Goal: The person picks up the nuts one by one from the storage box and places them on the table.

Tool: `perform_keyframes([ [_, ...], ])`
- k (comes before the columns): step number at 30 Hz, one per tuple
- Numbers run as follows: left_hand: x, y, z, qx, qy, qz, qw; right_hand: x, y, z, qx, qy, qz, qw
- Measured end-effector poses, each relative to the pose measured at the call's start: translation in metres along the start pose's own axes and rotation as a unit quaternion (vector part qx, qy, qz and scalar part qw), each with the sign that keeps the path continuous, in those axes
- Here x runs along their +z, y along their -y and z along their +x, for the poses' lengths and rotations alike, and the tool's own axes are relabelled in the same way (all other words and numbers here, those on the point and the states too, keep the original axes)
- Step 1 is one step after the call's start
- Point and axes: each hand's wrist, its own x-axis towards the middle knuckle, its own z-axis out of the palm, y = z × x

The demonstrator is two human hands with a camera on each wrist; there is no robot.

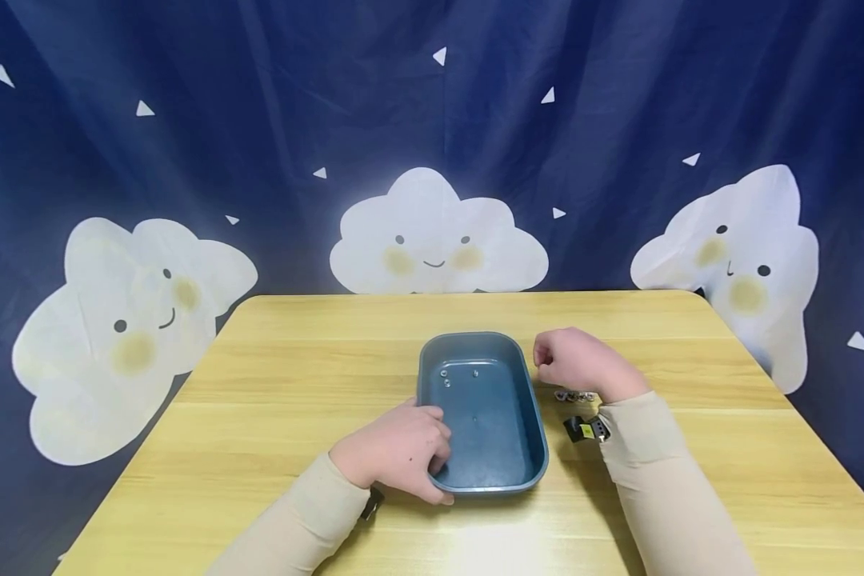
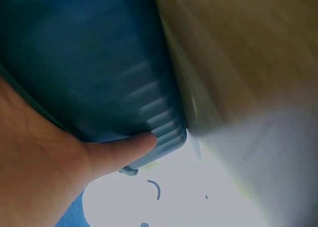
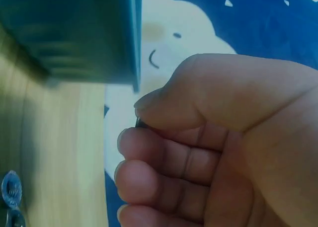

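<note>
The right hand (image 1: 579, 366), right of centre in the head view, is curled with its back to the camera, so what it holds is hidden there. The right wrist view shows the thumb and forefinger (image 3: 164, 110) pinching a small dark item (image 3: 139, 122), of which only a sliver shows; its kind cannot be made out. More small round pieces (image 1: 572, 394) lie on the table (image 1: 295, 376) just below that hand, partly covered by the wrist and too small to identify; two appear blurred at the lower left of the right wrist view.

The tray (image 1: 484, 416) sits at the centre of the table, near its front edge. It is a dark blue-grey rectangular tray with rounded corners and a raised rim. A few tiny pale specks (image 1: 448, 378) lie in its upper left inside corner.

The left hand (image 1: 396, 452) grips the tray's lower left rim, fingers curled over the edge and thumb against the ribbed outer wall. The left wrist view is heavily blurred.
</note>
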Motion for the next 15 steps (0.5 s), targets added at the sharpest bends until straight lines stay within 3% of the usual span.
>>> perform_keyframes([
  [15, -0.001, 0.001, 0.0, 0.003, -0.002, -0.004, 1.0, 0.016, -0.028, 0.003, 0.055, 0.053, -0.007, 0.997],
])
